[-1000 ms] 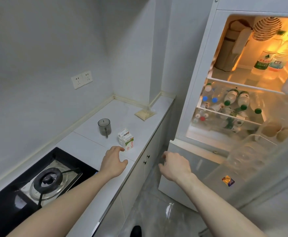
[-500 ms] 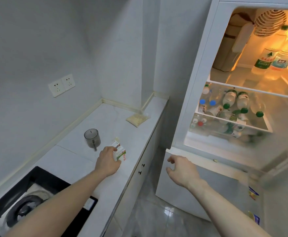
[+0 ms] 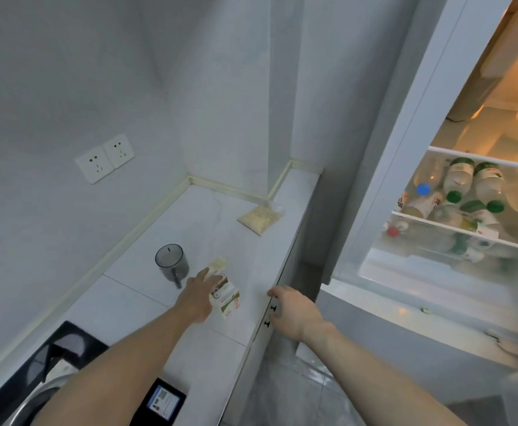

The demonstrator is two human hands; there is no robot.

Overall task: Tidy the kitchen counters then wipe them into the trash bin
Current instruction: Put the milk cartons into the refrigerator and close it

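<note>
- Small carton (image 3: 227, 298), white with green and red print, stands on the white table (image 3: 208, 348), near its front edge.
- Left hand (image 3: 198, 295) grips the carton from its left side, fingers curled over the top.
- Right hand (image 3: 293, 312) hovers just right of the carton, past the table edge, fingers loosely curled, holding nothing.
- Dark clear cup (image 3: 171, 262) stands just behind and left of the carton.
- Flat pale packet (image 3: 260, 217) lies well behind the carton, near the corner.
- Open fridge (image 3: 479, 192), far right of the carton, holds lying bottles (image 3: 460, 179).
</note>
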